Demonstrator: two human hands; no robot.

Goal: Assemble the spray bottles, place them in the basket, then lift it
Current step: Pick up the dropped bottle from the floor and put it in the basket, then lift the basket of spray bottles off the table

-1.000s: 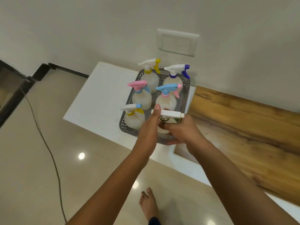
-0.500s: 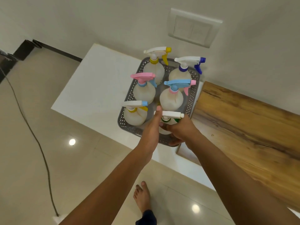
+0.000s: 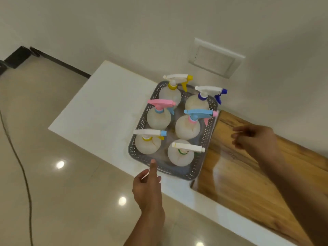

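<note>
A grey perforated basket (image 3: 191,173) stands on the white counter (image 3: 99,110) with several assembled spray bottles upright in it. The nearest right one (image 3: 180,156) has a white trigger head and a green collar. My left hand (image 3: 147,189) hovers at the basket's near edge, forefinger stretched toward the rim, holding nothing. My right hand (image 3: 255,137) is off to the right above the wooden surface (image 3: 248,183), fingers loosely curled and blurred, apart from the basket.
A wall switch plate (image 3: 215,57) sits above the basket. A dark cable (image 3: 19,166) runs across the glossy tiled floor at the left. The wall stands close behind the basket.
Both hands have let go of the white-headed bottle, which now stands in the basket. The left hand drew back to the near rim; the right hand swung out to the right.
</note>
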